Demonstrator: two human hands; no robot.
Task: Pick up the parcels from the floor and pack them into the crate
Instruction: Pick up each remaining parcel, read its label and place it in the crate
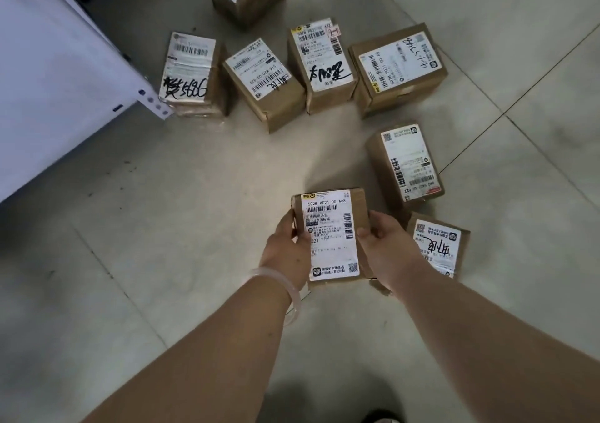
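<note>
Pale grey floor tiles [162,227], scuffed and divided by dark grout lines, are viewed from above. One brown cardboard parcel [331,237] is clamped between two bare hands, held over the tiles near the middle of the view. The fingers [303,236] of the left hand [285,253] are curled round its left edge, with the thumb laid on the white shipping label. The fingers [364,232] of the right hand [386,250] are curled round its right edge, thumb likewise pressed on top. The box is rectangular and matte, its label printed with barcodes and black text. A translucent bangle [289,296] is worn on the left wrist. Both forearms are stretched forward and downward from the bottom of the view, converging on the box. Seven other parcels [263,81], also brown cardboard with white labels, are set on the tiles in an arc beyond and to the right, some marked with black handwriting. A white panel [48,81] is seen at the left edge.
</note>
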